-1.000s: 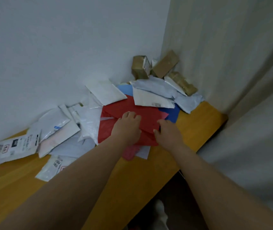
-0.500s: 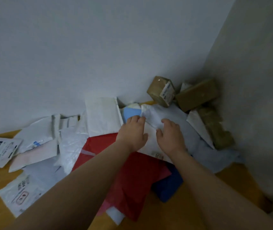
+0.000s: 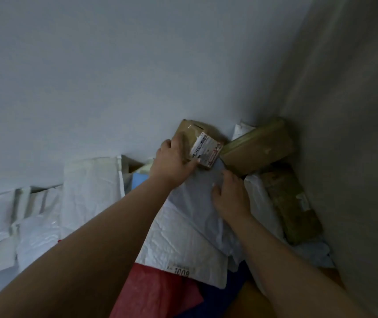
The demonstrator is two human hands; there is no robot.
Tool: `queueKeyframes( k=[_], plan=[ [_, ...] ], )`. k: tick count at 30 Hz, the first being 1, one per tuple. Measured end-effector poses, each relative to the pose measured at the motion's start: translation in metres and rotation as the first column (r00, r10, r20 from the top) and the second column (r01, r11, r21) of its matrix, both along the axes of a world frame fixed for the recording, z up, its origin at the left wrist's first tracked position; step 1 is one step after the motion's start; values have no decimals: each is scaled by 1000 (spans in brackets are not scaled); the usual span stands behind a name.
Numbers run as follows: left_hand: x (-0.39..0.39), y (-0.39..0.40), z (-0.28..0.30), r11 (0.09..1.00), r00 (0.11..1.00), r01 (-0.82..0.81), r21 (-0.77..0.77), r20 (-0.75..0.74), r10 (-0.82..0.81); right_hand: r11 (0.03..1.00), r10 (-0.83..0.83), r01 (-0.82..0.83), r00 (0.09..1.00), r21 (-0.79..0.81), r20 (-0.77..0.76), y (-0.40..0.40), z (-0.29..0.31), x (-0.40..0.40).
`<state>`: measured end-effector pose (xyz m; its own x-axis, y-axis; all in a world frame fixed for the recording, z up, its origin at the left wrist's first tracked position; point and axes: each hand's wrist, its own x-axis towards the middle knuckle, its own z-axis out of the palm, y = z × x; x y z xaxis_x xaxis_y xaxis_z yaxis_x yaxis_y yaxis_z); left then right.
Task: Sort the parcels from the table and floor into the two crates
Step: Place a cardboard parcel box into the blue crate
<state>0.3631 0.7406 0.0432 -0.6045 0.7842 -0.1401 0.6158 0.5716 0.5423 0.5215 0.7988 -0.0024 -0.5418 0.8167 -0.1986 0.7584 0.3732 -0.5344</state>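
Note:
A small brown cardboard box with a white shipping label (image 3: 198, 140) leans against the back wall in the corner. My left hand (image 3: 174, 160) grips its left side, thumb across the label's lower edge. My right hand (image 3: 230, 195) rests on a pale grey mailer bag (image 3: 197, 193) just below the box, its fingers loosely bent. A larger brown box (image 3: 257, 149) lies tilted right of the small one, and a third brown parcel (image 3: 291, 200) lies along the right wall. No crate is in view.
White padded mailers (image 3: 91, 187) are piled to the left on the wooden table (image 3: 245, 301). A white bubble mailer (image 3: 179, 246), a red bag (image 3: 156, 294) and a dark blue bag (image 3: 220, 297) overlap near me. Walls close the corner behind and right.
Both hands moved from the red bag over the white mailers toward the corner. My left hand has taken hold of the small labelled box; the view has closed in on the corner.

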Motion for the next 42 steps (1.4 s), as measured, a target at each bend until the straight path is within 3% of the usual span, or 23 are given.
queueKeyframes(
  k=[6,12,15,20,24,28,33,37,42],
  plan=[
    [-6,13,-12,993,993,-112,-29,32,113,1000,13,-14,1000,3,17,5,-6,-1],
    [-10,-15,5,974,981,-155,164,142,132,1000,-9,9,999,5,-53,-5,8,1],
    [-17,-41,21,965,987,-136,226,120,110,999,-44,47,993,25,-109,-18,21,-1],
    [-30,-97,53,979,998,-26,203,60,14,991,-132,122,967,-57,-219,-51,48,-4],
    [-32,-151,80,964,989,48,263,124,-83,957,-159,39,898,-287,-411,-99,76,-8],
    [-31,-203,104,938,968,11,345,233,-97,855,-210,-131,797,-502,-566,-155,103,-18],
    [-24,-255,120,835,849,-293,465,528,4,860,-278,-128,695,-494,-663,-210,126,-26],
    [-9,-289,118,858,820,-234,458,566,-78,867,-311,-147,588,-476,-747,-242,145,-31],
    [-3,-318,130,768,795,-229,599,571,-208,874,-302,-165,552,-457,-777,-273,159,-34]
  ],
)
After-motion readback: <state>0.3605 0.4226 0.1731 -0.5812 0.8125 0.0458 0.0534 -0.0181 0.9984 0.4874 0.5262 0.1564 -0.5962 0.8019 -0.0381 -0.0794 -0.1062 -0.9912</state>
